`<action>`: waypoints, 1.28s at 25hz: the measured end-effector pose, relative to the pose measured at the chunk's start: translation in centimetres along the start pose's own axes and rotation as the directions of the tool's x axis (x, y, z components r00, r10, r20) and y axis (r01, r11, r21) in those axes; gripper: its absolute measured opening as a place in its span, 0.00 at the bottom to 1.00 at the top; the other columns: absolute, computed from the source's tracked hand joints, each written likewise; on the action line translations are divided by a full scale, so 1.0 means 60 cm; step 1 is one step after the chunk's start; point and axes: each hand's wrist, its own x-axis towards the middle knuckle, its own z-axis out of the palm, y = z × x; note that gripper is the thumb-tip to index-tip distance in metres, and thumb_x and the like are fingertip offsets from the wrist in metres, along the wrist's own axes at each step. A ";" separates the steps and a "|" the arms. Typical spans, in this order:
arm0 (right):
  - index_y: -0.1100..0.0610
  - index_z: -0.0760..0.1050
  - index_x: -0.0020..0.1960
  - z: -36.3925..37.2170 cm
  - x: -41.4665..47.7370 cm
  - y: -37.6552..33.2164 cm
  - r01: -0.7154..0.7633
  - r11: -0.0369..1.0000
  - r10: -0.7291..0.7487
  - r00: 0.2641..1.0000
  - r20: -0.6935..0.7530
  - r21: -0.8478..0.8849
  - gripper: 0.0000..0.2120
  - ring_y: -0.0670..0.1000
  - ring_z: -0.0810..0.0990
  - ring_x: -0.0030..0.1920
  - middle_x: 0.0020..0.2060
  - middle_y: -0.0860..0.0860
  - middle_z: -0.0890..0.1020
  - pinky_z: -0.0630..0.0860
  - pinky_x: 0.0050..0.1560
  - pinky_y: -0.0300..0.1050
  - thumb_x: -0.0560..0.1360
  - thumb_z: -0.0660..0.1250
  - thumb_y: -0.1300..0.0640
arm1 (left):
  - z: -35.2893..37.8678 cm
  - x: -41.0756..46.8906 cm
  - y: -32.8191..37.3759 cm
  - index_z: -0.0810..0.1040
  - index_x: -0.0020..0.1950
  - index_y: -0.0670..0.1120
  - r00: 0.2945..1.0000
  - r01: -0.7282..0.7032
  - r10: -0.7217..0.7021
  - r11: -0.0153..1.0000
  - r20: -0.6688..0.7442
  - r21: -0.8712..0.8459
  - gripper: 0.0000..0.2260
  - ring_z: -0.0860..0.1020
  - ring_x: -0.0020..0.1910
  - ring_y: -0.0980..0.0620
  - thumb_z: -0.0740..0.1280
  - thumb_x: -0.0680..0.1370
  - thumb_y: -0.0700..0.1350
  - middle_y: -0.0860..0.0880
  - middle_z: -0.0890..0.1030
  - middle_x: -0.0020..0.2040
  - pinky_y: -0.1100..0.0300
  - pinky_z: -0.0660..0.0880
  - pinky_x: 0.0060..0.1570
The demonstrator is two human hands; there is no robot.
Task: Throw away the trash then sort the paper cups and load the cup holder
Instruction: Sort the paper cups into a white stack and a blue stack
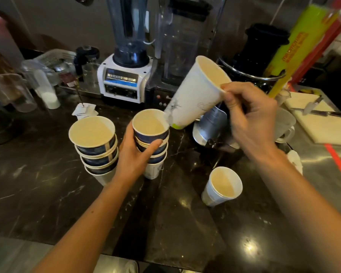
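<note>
Now we steady the middle stack [151, 142] with our left hand [135, 154], fingers clamped round it at frame centre, while our right hand [250, 117] pinches the rim of a tall white cup [193, 93], tilted, its base just touching the stack's mouth. A second stack [96, 146] stands to the left, a lone cup [221, 187] lower right on the tabletop [47, 184]. Likely risk: the tilted base catches the rim and tips the stack. No cup holder or bin shows; the cup prints are too blurred to read
</note>
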 end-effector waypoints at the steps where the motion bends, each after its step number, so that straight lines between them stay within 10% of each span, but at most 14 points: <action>1: 0.62 0.81 0.51 -0.020 -0.008 0.005 0.007 0.999 -0.008 1.000 -0.023 -0.039 0.07 0.45 0.79 0.49 0.46 0.49 0.81 0.74 0.52 0.36 0.78 0.66 0.61 | -0.009 0.001 -0.001 0.60 0.75 0.58 1.000 -0.013 0.014 1.000 -0.024 0.013 0.36 0.71 0.65 0.69 0.73 0.71 0.60 0.65 0.72 0.66 0.73 0.70 0.59; 13: 0.64 0.81 0.49 -0.146 -0.240 0.066 0.056 0.934 0.075 0.935 0.347 -0.352 0.07 0.55 0.80 0.53 0.49 0.56 0.82 0.77 0.56 0.48 0.76 0.65 0.64 | -0.009 0.003 -0.007 0.59 0.75 0.58 0.999 -0.012 0.012 1.000 -0.032 -0.009 0.39 0.71 0.65 0.70 0.72 0.69 0.64 0.74 0.70 0.63 0.75 0.71 0.58; 17: 0.56 0.82 0.50 -0.117 -0.283 0.071 0.016 0.920 0.232 0.783 0.577 -0.391 0.05 0.50 0.79 0.53 0.48 0.49 0.83 0.78 0.54 0.50 0.76 0.68 0.58 | -0.009 0.003 -0.003 0.60 0.75 0.55 0.999 -0.020 0.020 1.000 -0.031 0.002 0.39 0.70 0.65 0.69 0.73 0.70 0.63 0.73 0.70 0.64 0.73 0.70 0.60; 21: 0.49 0.82 0.54 -0.101 -0.279 0.073 -0.066 0.872 0.423 0.601 0.678 -0.485 0.11 0.44 0.78 0.60 0.52 0.43 0.83 0.61 0.74 0.58 0.78 0.65 0.46 | -0.008 0.003 0.000 0.60 0.76 0.54 1.000 0.004 -0.004 1.000 -0.015 -0.006 0.39 0.70 0.66 0.68 0.73 0.70 0.60 0.69 0.71 0.65 0.72 0.71 0.61; 26: 0.50 0.78 0.62 -0.031 -0.168 0.019 -0.087 0.964 0.213 0.820 0.532 -0.252 0.17 0.44 0.76 0.62 0.57 0.45 0.81 0.69 0.68 0.56 0.79 0.61 0.43 | -0.015 -0.002 0.001 0.59 0.76 0.56 1.000 0.019 -0.019 1.000 0.012 0.022 0.43 0.70 0.69 0.64 0.74 0.66 0.63 0.64 0.71 0.69 0.62 0.72 0.65; 32: 0.50 0.75 0.67 0.127 -0.061 -0.007 0.026 0.993 0.060 0.717 0.695 -0.113 0.17 0.52 0.63 0.72 0.71 0.52 0.68 0.65 0.69 0.48 0.79 0.66 0.51 | -0.010 -0.004 0.001 0.60 0.77 0.52 0.999 0.034 -0.035 0.997 0.011 0.070 0.44 0.70 0.69 0.61 0.76 0.65 0.60 0.56 0.72 0.70 0.58 0.72 0.67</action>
